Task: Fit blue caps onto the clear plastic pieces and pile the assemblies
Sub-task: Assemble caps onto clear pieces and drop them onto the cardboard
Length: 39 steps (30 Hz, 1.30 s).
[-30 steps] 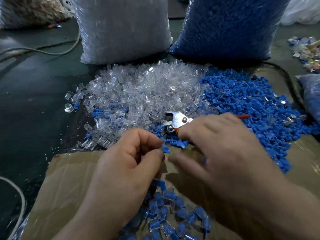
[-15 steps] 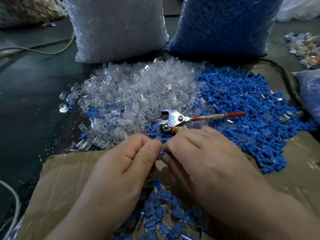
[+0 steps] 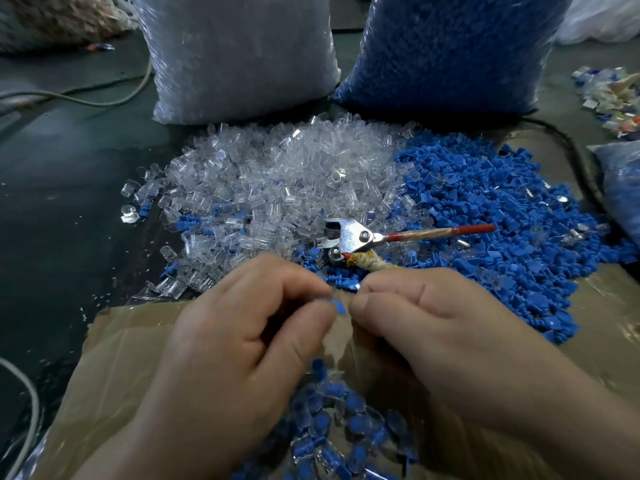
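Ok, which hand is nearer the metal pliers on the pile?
Right. The right hand sits just this side of the pliers, almost touching their wrapped handle; the left hand is further off to their left.

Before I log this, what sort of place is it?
Likely a piecework workshop: a sack of clear pieces and a sack of blue caps, a clear heap and a blue heap before them, and left hand and right hand pinching a blue cap.

Nothing readable from where I stand: no lettering, label or number on the bags (image 3: 242,57), pliers (image 3: 349,233), cardboard (image 3: 121,358) or blue caps (image 3: 485,188).
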### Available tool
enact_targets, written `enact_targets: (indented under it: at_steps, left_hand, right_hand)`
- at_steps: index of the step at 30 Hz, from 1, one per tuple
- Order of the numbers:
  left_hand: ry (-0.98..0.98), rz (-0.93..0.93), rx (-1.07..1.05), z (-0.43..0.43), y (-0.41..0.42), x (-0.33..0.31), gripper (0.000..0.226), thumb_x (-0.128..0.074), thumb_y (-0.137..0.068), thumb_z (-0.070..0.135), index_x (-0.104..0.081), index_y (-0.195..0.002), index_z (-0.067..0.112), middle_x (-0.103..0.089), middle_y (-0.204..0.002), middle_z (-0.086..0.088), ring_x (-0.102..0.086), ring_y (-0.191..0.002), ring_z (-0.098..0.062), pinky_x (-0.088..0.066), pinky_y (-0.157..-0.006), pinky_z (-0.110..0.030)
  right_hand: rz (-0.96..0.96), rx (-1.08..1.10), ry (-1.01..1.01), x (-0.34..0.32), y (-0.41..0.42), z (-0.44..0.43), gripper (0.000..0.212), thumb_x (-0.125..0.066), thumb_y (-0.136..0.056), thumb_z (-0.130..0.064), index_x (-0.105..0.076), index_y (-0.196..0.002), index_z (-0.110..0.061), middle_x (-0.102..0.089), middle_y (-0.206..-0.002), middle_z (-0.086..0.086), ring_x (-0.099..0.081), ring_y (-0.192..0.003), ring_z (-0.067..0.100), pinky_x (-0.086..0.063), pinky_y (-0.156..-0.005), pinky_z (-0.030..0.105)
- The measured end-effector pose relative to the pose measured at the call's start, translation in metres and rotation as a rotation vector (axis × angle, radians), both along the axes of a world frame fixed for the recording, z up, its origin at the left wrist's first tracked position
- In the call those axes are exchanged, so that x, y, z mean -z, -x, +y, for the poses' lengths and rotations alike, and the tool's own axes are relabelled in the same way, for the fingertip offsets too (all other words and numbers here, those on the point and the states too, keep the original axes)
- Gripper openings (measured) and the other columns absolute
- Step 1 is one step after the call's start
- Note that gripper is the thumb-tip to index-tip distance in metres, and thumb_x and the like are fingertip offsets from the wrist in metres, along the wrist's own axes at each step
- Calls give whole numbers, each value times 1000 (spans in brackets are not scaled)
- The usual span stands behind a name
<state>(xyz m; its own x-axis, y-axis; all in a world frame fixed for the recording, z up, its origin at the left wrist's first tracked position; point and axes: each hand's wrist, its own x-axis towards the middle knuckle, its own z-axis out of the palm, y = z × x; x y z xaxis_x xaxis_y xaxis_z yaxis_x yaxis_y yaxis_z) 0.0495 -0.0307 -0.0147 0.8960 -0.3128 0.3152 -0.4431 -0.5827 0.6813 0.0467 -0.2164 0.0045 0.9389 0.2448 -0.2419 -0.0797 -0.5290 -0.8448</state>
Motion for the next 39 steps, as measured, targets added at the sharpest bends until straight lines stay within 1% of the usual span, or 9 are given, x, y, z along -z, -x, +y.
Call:
enact_targets:
  at_steps: [3, 7, 10, 16, 18, 21, 28, 34, 39]
  left_hand:
    - [-146, 63, -54, 5, -8, 6, 18, -53, -83, 52, -63, -79, 37, -62, -81, 22, -61, -78, 3, -47, -61, -12]
    - [-329, 29, 48, 2, -8, 14, 23, -48, -81, 51, -62, -74, 34, -56, -72, 18, -56, -69, -2, -51, -57, -30]
    - [-296, 41, 121, 4, -8, 14, 23, -50, -83, 53, -65, -76, 36, -58, -75, 19, -59, -70, -1, -51, -56, -28]
    - [-197, 2, -95, 8, -10, 10, 29, -52, -91, 59, -59, -71, 38, -62, -84, 22, -61, -76, 5, -38, -52, -14]
    - [-152, 1, -244, 11, -12, 12, 19, -56, -86, 55, -60, -76, 39, -63, -89, 28, -58, -81, 12, -36, -52, -15]
    - [-154, 24, -373, 18, -18, 19, 15, -60, -81, 51, -58, -92, 41, -61, -73, 16, -57, -67, -1, -43, -57, -27]
    - [-517, 120, -396, 14, -20, 15, 65, -42, -76, 77, -42, -131, 44, -40, -102, 21, -50, -89, -8, -52, -76, -38]
    - [-488, 98, -328, 12, -17, 16, 50, -48, -77, 69, -50, -122, 48, -44, -97, 27, -51, -85, -2, -46, -73, -31]
    - [-345, 58, -374, 15, -17, 17, 32, -62, -78, 54, -52, -107, 46, -44, -93, 30, -52, -81, 1, -49, -71, -35]
  right_hand:
    - [-397, -72, 658, 8, 2, -3, 42, -20, -83, -64, -47, -90, -33, -57, -78, -15, -53, -66, 4, -48, -62, 33]
    - [-437, -81, 782, 15, -2, 0, 44, -12, -82, -64, -37, -111, -42, -48, -92, -16, -46, -67, 12, -37, -51, 29]
    - [-443, -63, 842, 19, -7, -2, 44, -16, -82, -64, -37, -114, -42, -40, -87, -14, -35, -64, 11, -23, -46, 25]
    - [-467, -77, 695, 17, -12, -7, 42, -24, -84, -61, -50, -110, -40, -44, -90, -21, -45, -83, 3, -43, -67, 27]
    - [-471, -33, 583, 13, -12, -15, 33, -34, -85, -59, -55, -103, -40, -48, -90, -24, -48, -84, -2, -48, -74, 25]
    - [-483, 61, 478, 3, -15, -29, 25, -43, -83, -57, -57, -89, -38, -52, -83, -23, -50, -80, -5, -45, -68, 22]
    - [-299, -183, 885, -3, -4, -24, 38, -30, -86, -71, -46, -96, -38, -54, -76, -16, -51, -68, 2, -50, -62, 28]
    - [-346, -171, 820, 9, -6, -14, 26, -33, -95, -58, -45, -106, -38, -54, -97, -16, -56, -85, 15, -52, -71, 36]
    - [-393, -146, 725, 14, -6, -15, 16, -32, -97, -46, -43, -96, -34, -52, -87, -15, -54, -77, 11, -52, -70, 35]
